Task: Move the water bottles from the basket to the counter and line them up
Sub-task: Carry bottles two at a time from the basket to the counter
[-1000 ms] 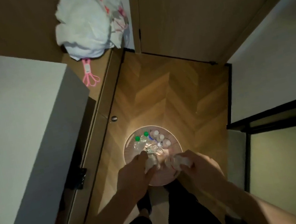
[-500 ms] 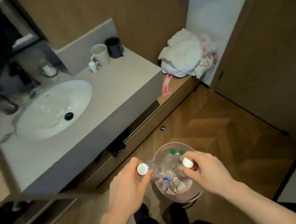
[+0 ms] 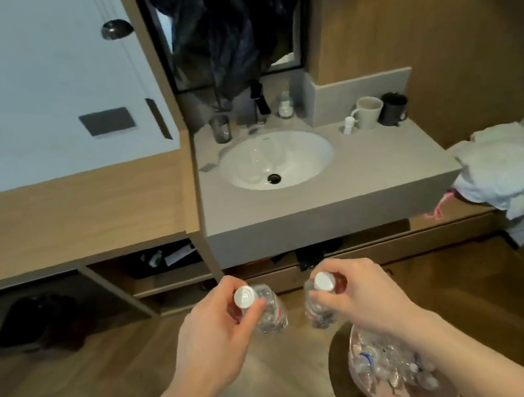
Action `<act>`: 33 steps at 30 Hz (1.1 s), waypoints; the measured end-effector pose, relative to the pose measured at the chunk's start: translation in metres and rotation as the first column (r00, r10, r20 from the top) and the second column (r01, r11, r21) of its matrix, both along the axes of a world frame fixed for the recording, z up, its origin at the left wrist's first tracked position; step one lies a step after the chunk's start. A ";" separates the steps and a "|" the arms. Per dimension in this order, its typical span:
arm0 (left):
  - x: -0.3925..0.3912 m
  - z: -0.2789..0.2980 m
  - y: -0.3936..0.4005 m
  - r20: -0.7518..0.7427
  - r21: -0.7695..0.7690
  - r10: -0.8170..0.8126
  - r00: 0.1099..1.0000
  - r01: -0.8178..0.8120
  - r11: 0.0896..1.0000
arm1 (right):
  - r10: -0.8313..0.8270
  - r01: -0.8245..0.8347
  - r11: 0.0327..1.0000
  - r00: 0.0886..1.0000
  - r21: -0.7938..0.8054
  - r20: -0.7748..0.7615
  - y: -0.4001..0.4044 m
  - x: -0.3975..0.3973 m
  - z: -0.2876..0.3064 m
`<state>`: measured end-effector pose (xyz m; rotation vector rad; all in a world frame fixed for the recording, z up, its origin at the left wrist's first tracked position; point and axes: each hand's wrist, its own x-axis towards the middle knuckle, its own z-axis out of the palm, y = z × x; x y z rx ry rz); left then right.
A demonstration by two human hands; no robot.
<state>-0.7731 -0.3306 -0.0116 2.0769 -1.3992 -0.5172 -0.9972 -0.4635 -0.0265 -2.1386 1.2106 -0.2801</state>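
My left hand (image 3: 219,328) grips a clear water bottle (image 3: 266,311) with a white cap by its neck. In my right hand (image 3: 362,295) hangs a second white-capped bottle (image 3: 319,306), held the same way. Both bottles are upright in the air above the wooden floor, in front of the grey counter (image 3: 370,174). The round basket (image 3: 394,373) stands on the floor at the lower right, partly under my right forearm, and holds several more bottles. The counter carries a white sink (image 3: 277,160).
On the counter's back right stand a beige mug (image 3: 367,112), a black mug (image 3: 392,108) and a small white bottle (image 3: 349,124). A glass (image 3: 220,129) and a black tap (image 3: 259,102) sit behind the sink. A white bag (image 3: 509,166) lies on the low shelf at right.
Both hands have lifted a bottle each out of the basket and raised them clear of it. The view has swung up and left toward the counter and sink.
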 end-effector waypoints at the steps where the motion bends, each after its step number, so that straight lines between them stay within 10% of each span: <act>1: 0.019 0.004 0.014 -0.010 -0.020 0.016 1.000 -0.016 1.000 | 0.028 -0.028 1.000 1.000 -0.006 0.006 0.007 0.023 0.004; 33: 0.515 0.067 0.271 -0.001 -0.190 0.733 0.680 -0.720 0.667 | 0.685 -0.697 0.716 0.688 -0.048 0.240 0.152 0.645 0.064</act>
